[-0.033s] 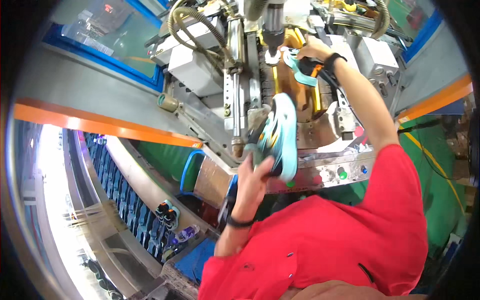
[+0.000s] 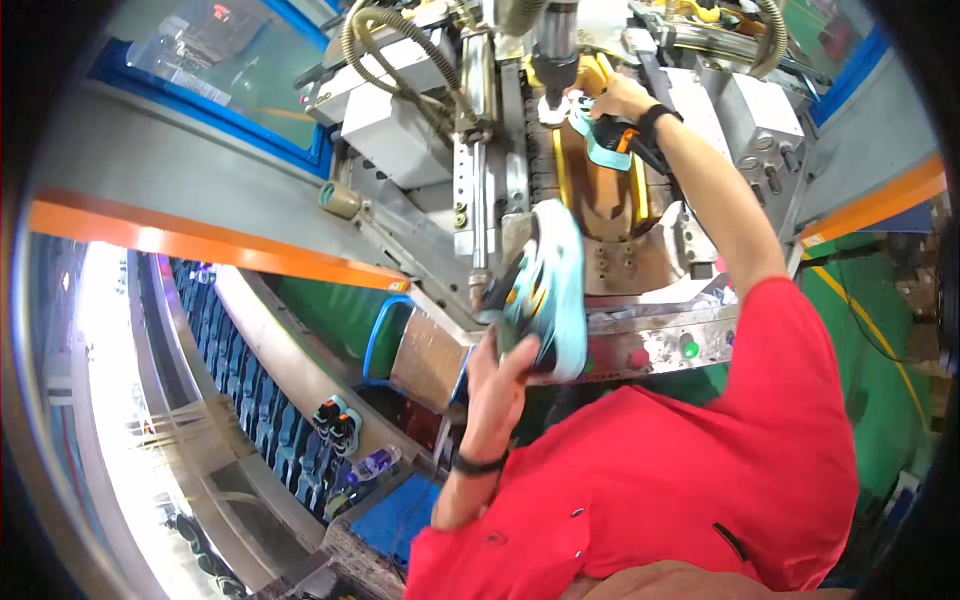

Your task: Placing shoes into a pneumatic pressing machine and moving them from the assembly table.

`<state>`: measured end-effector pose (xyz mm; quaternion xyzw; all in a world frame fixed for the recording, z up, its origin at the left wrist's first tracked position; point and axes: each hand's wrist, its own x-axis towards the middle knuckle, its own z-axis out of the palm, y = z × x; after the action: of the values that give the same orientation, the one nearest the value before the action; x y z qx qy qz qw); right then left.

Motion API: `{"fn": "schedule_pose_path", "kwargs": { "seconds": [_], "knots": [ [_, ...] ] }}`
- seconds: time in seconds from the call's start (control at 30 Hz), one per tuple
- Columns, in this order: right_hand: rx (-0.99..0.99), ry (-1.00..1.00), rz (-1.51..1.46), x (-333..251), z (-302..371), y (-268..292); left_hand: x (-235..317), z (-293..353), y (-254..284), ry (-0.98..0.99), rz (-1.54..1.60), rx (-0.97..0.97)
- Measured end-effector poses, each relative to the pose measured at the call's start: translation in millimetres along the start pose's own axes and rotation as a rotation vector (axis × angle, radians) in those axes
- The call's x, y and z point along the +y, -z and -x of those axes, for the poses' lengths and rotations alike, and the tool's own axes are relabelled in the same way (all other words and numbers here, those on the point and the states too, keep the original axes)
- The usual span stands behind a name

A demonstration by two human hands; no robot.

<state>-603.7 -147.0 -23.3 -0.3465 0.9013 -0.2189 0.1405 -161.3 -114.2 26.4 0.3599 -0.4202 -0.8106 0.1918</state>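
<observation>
My left hand (image 2: 497, 390) is closed around the heel end of a sneaker (image 2: 560, 290) with a pale turquoise sole and dark upper. That sneaker is tilted, toe away from me, in front of the machine's brown shoe bed (image 2: 605, 195). Farther off, my right hand (image 2: 625, 100) grips another sneaker (image 2: 606, 152), turquoise with black and orange parts, above the bed. Its fingers curl over the shoe, partly hiding it. Just left of that shoe, a dark vertical press cylinder (image 2: 554, 60) comes down with a white piece at its tip.
White machine blocks (image 2: 395, 135) and a metal rod (image 2: 478, 215) stand left of the bed. Push buttons (image 2: 690, 350) line the front panel. An orange rail (image 2: 220, 240) crosses at left, above a curved conveyor (image 2: 250, 380). A shoe pair (image 2: 337, 425) and a bottle (image 2: 376, 464) lie beside it.
My left hand and its sneaker have shifted slightly nearer and to the left. My right hand still grips the other sneaker at the bed.
</observation>
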Motion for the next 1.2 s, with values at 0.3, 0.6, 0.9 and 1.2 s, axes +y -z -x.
{"fn": "schedule_pose_path", "kwargs": {
  "seconds": [0.3,0.6,0.9,1.2],
  "knots": [
    [0.171,-0.059,-0.004,-41,30,-93,-61,177,90,-0.277,0.095,0.786],
    [-0.068,0.983,-0.22,-31,319,-230,-177,235,51,-0.234,-0.476,1.018],
    [-0.28,1.053,-0.168,16,310,-317,-228,313,41,-0.33,0.825,1.2],
    [-0.296,1.254,-0.717,-241,401,-223,-350,432,156,-0.443,1.096,1.784]
  ]
}}
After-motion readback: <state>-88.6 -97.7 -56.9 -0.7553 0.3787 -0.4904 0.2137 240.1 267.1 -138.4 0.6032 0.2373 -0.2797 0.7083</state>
